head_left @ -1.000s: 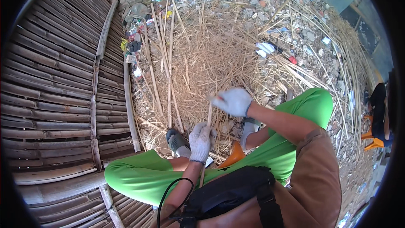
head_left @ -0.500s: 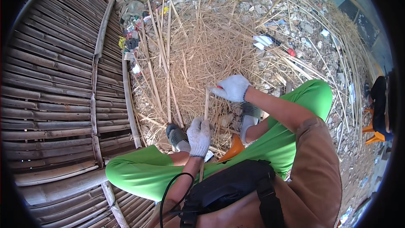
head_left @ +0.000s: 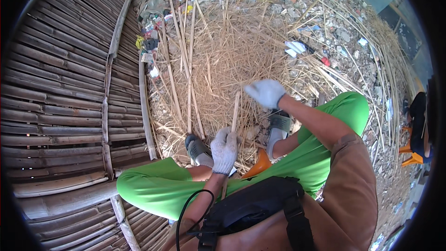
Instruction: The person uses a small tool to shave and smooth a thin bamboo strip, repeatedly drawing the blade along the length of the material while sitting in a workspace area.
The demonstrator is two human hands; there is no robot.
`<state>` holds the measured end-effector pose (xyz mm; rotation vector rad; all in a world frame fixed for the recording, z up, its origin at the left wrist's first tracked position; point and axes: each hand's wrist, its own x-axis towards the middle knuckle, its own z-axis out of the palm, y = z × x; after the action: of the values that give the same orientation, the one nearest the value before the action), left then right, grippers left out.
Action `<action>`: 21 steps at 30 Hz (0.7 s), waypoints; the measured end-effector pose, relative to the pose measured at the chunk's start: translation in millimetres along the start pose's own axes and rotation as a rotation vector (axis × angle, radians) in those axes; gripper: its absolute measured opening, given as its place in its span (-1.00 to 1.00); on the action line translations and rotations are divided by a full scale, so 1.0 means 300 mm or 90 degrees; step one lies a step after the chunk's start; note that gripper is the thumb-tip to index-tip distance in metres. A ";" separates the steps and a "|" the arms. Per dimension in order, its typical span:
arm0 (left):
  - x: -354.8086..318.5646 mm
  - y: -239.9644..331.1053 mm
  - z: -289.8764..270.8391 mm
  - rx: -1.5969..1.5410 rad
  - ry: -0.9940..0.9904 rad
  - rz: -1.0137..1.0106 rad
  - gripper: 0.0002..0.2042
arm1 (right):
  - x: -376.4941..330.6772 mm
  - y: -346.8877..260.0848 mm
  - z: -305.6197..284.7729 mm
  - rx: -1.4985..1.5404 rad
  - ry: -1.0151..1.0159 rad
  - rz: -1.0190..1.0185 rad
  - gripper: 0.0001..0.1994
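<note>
My left hand, in a white knit glove, is closed around a pale bamboo strip. The strip rises past the fingers toward the straw, and its lower end shows below the wrist, near my lap. Up and to the right of the strip's top end is my gloved right hand, apart from it. Its fingers are curled and slightly blurred; whatever they grip is too unclear to name. Beneath both hands spreads a heap of straw-like bamboo shavings.
Several longer bamboo strips lie on the heap's left side. A slatted bamboo wall runs along the left. Rubble and litter cover the ground to the right. Part of an orange stool shows between my legs.
My right hand has moved right and slightly up, off the top of the bamboo strip. A red bit at its fingers no longer shows. My left hand keeps hold of the strip.
</note>
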<state>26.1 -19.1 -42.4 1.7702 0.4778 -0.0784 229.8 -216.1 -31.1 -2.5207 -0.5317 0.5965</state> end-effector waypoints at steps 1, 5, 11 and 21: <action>0.001 0.013 0.002 -0.038 -0.018 -0.009 -0.77 | 0.020 0.027 -0.013 0.094 0.000 0.057 -0.25; 0.016 0.058 -0.008 -0.244 -0.117 -0.116 -0.81 | 0.053 0.042 0.064 0.360 0.033 -0.021 -0.35; 0.020 0.095 -0.018 -0.331 -0.171 -0.190 -0.77 | -0.018 -0.058 0.058 0.624 -0.141 -0.008 -0.58; 0.078 0.037 -0.033 -0.526 -0.364 -0.240 -0.58 | -0.017 -0.064 0.038 0.591 -0.131 0.024 -0.58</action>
<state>49.4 -5.2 -36.8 0.7786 0.3401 -0.5545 215.0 -198.8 -28.2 -1.6012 -0.1921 0.8717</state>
